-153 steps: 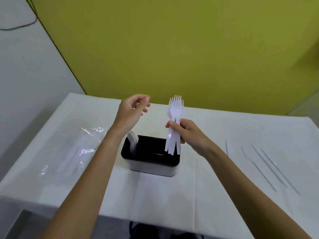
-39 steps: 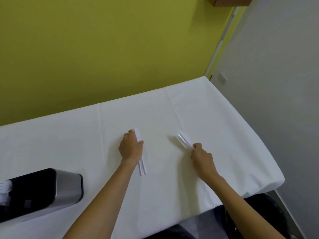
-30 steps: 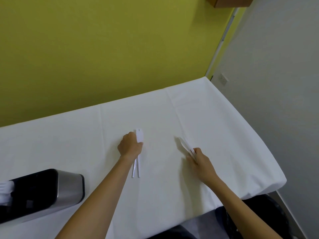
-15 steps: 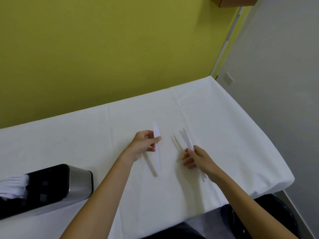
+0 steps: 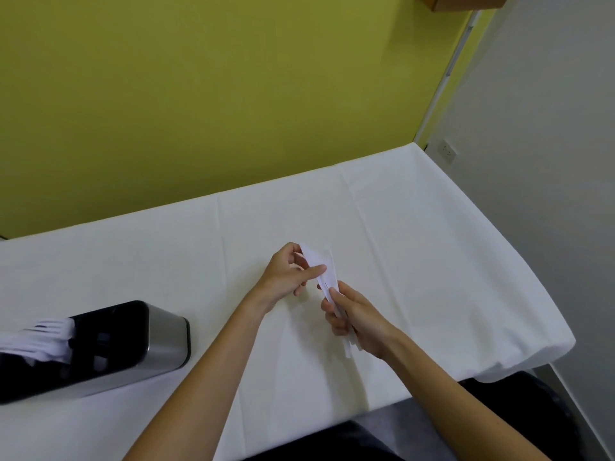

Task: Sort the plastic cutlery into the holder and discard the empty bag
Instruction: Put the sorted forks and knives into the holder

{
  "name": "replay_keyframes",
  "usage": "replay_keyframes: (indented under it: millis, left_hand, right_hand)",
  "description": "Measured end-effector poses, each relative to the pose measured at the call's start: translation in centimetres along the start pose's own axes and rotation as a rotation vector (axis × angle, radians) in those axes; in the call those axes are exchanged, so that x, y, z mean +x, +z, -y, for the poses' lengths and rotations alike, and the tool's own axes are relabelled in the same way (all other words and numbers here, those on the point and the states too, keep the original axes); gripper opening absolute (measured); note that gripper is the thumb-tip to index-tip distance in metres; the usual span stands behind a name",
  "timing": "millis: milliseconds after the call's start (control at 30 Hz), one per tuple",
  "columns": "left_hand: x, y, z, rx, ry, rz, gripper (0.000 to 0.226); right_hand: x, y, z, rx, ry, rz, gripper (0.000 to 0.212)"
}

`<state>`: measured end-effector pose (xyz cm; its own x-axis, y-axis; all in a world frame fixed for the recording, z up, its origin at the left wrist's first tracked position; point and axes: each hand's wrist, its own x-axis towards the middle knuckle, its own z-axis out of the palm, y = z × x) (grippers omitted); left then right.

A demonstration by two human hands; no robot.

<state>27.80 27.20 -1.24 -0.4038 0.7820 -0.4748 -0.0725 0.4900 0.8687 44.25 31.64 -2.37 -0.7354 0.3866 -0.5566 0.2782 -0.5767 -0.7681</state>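
pinching plastic knives between left hand and right hand above table

Holder on the worktop near its left edge, forks in the holder's left end, left hand over the worktop's middle, right hand just right and nearer the front edge, knives held between both hands, wall behind the far edge

The worktop is covered by a white cloth, matt and lightly creased along its fold lines. The holder has satin, brushed-looking metal sides and a glossy black top. The forks in it are smooth white plastic. The knives are thin white plastic too, slightly shiny. The wall is matt yellow-green paint. The shelf looks like wood.
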Motion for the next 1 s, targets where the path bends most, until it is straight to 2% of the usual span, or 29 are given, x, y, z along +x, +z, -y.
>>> replay_keyframes:
  millis: [100, 267, 567, 700, 767, 900, 1000]
  left_hand:
    - [-0.4, -0.2, -0.3, -0.057, 0.053, 0.013, 0.027]
    - [-1.1, -0.8, -1.5, 0.051, 0.121, 0.114, 0.021]
    - [-2.0, -2.4, -2.4, 0.146, 0.127, 0.101, 0.018]
    - [-3.0, -3.5, -3.2, 0.208, 0.147, 0.154, 0.014]
    - [-3.6, -4.2, -3.9, 0.222, 0.172, 0.167, 0.014]
    - [-4.8, -6.4, -5.7, 0.237, 0.224, 0.144, 0.016]
    - [-5.9, -8.6, -6.9, 0.243, 0.276, 0.118, 0.018]
  right_hand:
    - [-0.4, 0.5, 0.1, -0.077, -0.019, 0.017, 0.025]
    - [-1.0, 0.8, 1.0, -0.250, 0.000, 0.101, 0.023]
    - [-1.1, 1.2, 2.8, -0.509, -0.008, 0.208, 0.017]
    - [-0.3, 1.6, 4.0, -0.881, -0.004, 0.212, 0.046]
    - [-0.1, 2.1, 4.8, -0.917, 0.015, 0.216, 0.057]
    - [0.0, 4.6, 6.3, -0.784, -0.059, 0.278, 0.027]
    - [0.1, 7.1, 7.6, -0.806, -0.137, 0.304, 0.029]
